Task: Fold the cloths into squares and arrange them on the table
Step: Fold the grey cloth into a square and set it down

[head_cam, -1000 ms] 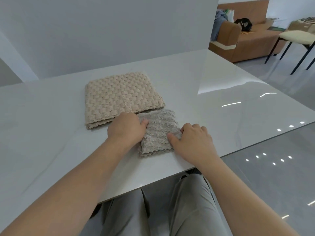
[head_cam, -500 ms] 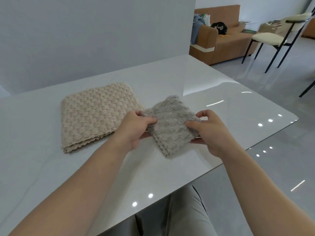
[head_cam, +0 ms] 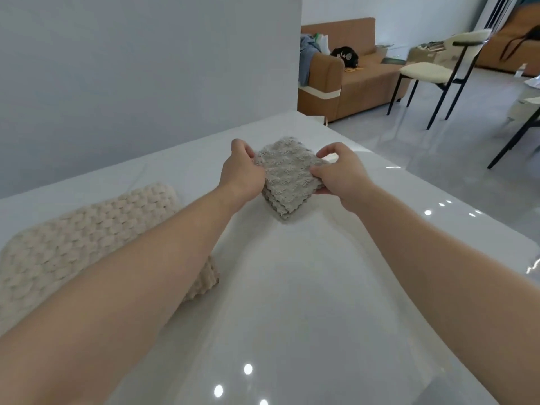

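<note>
We hold the small grey cloth [head_cam: 287,171] up w/ both hands, over the far part of the white table [head_cam: 292,311]. It is folded into a thick square, turned so one corner points at us. That low corner hangs down near the table top; we can't tell if it touches.

Our left hand [head_cam: 242,171] grips the cloth's left side. The thumb [head_cam: 247,149] lies on top by the far left edge; the other fingers are curled under & hidden.

Our right hand [head_cam: 342,173] grips the right side. Its fingers [head_cam: 317,171] pinch the right edge, w/ some tucked below where we can't see them.

So the cloth sits btwn the two hands, edges inside both grips.

The big beige cloth [head_cam: 73,247] lies folded flat on the table, near left, partly under our left arm & well apart from the grey one.
</note>
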`<action>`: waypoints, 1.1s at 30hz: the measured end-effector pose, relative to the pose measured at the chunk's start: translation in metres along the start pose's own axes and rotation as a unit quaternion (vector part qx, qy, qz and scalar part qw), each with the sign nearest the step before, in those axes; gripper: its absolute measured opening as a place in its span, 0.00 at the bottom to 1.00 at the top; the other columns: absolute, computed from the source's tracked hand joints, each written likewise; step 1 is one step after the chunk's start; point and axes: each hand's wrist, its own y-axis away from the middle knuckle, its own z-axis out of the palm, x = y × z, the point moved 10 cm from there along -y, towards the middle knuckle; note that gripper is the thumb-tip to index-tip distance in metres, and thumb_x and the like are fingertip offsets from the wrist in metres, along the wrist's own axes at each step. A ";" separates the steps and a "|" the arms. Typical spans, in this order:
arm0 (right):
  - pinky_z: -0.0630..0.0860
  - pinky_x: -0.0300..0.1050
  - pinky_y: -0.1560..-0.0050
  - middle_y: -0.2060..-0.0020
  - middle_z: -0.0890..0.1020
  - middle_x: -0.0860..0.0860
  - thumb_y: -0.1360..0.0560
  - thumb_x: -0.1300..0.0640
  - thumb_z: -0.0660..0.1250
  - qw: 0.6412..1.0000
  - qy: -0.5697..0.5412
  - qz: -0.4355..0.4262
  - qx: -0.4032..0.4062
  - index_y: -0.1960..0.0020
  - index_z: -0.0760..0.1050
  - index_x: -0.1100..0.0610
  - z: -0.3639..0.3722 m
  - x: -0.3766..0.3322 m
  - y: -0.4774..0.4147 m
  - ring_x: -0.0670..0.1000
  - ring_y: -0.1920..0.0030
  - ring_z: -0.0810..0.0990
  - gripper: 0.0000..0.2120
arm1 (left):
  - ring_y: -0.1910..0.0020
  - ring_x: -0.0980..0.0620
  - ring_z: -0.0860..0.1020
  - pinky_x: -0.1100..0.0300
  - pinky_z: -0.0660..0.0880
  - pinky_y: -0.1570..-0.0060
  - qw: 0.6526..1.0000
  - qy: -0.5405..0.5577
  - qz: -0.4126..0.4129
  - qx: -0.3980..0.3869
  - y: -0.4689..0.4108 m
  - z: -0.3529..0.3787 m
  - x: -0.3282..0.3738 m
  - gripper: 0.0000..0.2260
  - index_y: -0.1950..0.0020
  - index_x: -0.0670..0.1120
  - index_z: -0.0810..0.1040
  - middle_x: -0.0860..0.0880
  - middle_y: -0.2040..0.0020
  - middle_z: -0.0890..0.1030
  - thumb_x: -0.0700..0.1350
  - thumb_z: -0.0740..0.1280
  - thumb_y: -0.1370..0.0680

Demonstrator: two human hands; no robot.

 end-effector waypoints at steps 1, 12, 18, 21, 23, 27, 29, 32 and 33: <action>0.85 0.51 0.63 0.48 0.81 0.61 0.24 0.64 0.70 1.000 0.003 -0.001 -0.001 0.49 0.72 0.53 0.005 -0.002 -0.018 0.60 0.53 0.85 0.10 | 0.58 0.45 0.76 0.39 0.82 0.53 1.000 -0.005 0.003 0.012 -0.019 0.001 0.000 0.12 0.53 0.51 0.66 0.48 0.56 0.75 0.35 0.61 0.26; 0.85 0.52 0.57 0.48 0.79 0.56 0.25 0.64 0.70 0.998 0.041 0.002 0.039 0.44 0.74 0.52 0.034 0.005 -0.147 0.56 0.50 0.84 0.12 | 0.49 0.45 0.83 0.51 0.82 0.49 0.998 -0.008 0.007 0.058 -0.156 0.019 -0.017 0.14 0.64 0.52 0.80 0.49 0.54 0.84 0.34 0.66 0.25; 0.77 0.41 0.60 0.50 0.80 0.52 0.25 0.60 0.69 0.986 0.141 -0.043 0.079 0.42 0.76 0.52 0.028 0.003 -0.164 0.52 0.52 0.80 0.12 | 0.44 0.47 0.81 0.53 0.78 0.39 0.995 -0.083 0.033 0.032 -0.169 0.031 -0.020 0.11 0.61 0.52 0.80 0.47 0.47 0.85 0.36 0.67 0.25; 0.75 0.43 0.50 0.45 0.78 0.52 0.25 0.58 0.68 0.969 0.220 -0.069 0.082 0.40 0.77 0.53 0.031 0.001 -0.164 0.53 0.45 0.77 0.13 | 0.42 0.47 0.80 0.60 0.75 0.41 0.987 -0.148 0.060 0.026 -0.165 0.034 -0.015 0.09 0.53 0.49 0.83 0.46 0.45 0.84 0.37 0.66 0.24; 0.73 0.49 0.42 0.40 0.76 0.54 0.23 0.57 0.66 0.935 0.326 -0.104 0.089 0.37 0.76 0.52 0.035 -0.005 -0.160 0.56 0.38 0.73 0.15 | 0.36 0.46 0.77 0.62 0.70 0.42 0.967 -0.227 0.116 0.024 -0.158 0.038 -0.002 0.11 0.46 0.46 0.83 0.44 0.37 0.79 0.37 0.63 0.24; 0.72 0.54 0.40 0.38 0.78 0.55 0.21 0.60 0.60 0.860 0.435 -0.250 0.097 0.37 0.76 0.57 0.053 -0.031 -0.143 0.59 0.37 0.74 0.14 | 0.26 0.44 0.66 0.49 0.65 0.28 0.899 -0.348 0.260 -0.052 -0.133 0.064 0.030 0.16 0.32 0.44 0.76 0.45 0.25 0.70 0.41 0.60 0.19; 0.73 0.54 0.45 0.45 0.80 0.55 0.20 0.60 0.57 0.843 0.461 -0.269 0.066 0.45 0.76 0.59 0.066 -0.032 -0.141 0.60 0.42 0.76 0.10 | 0.27 0.43 0.66 0.47 0.65 0.28 0.880 -0.391 0.247 -0.111 -0.132 0.079 0.021 0.15 0.33 0.45 0.74 0.44 0.27 0.70 0.48 0.57 0.17; 0.73 0.56 0.38 0.40 0.77 0.59 0.16 0.57 0.51 0.796 0.556 -0.232 -0.053 0.40 0.75 0.60 0.094 -0.007 -0.143 0.62 0.39 0.75 0.16 | 0.20 0.41 0.55 0.49 0.53 0.22 0.869 -0.428 0.176 -0.173 -0.138 0.091 -0.009 0.24 0.20 0.43 0.60 0.40 0.19 0.59 0.52 0.52 0.15; 0.71 0.58 0.35 0.37 0.75 0.60 0.16 0.56 0.50 0.789 0.569 -0.221 -0.076 0.38 0.74 0.61 0.097 0.000 -0.144 0.63 0.37 0.73 0.18 | 0.19 0.41 0.51 0.49 0.49 0.21 0.868 -0.430 0.168 -0.181 -0.139 0.093 -0.014 0.26 0.18 0.43 0.54 0.40 0.18 0.54 0.52 0.51 0.14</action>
